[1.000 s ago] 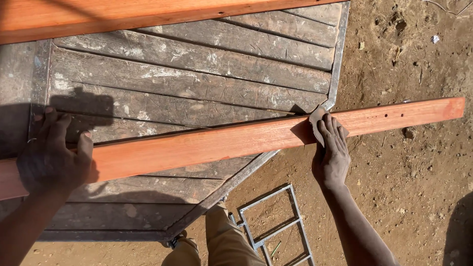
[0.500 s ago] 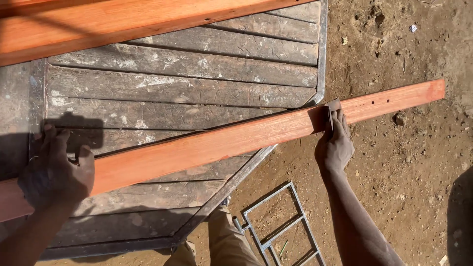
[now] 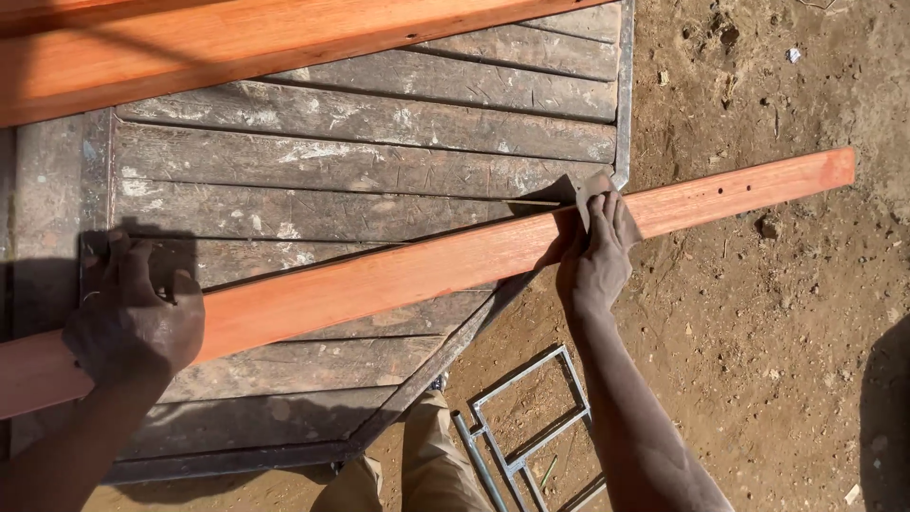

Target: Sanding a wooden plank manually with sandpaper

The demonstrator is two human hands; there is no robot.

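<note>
A long reddish wooden plank (image 3: 398, 275) lies slanted across a worn grey plank table (image 3: 360, 123), its right end with small holes sticking out over the dirt. My left hand (image 3: 133, 318) presses down on the plank near its left end. My right hand (image 3: 597, 251) rests on the plank near the table's corner, holding a small piece of sandpaper (image 3: 595, 185) against the wood.
A second, wider reddish board (image 3: 237, 43) lies along the table's far side. A grey metal frame (image 3: 526, 427) rests on the dirt ground (image 3: 777, 332) by my legs (image 3: 436, 465). The table has a metal rim (image 3: 623, 95).
My right hand with the sandpaper has slid a little along the plank toward its left. The left hand stays pressed on the plank.
</note>
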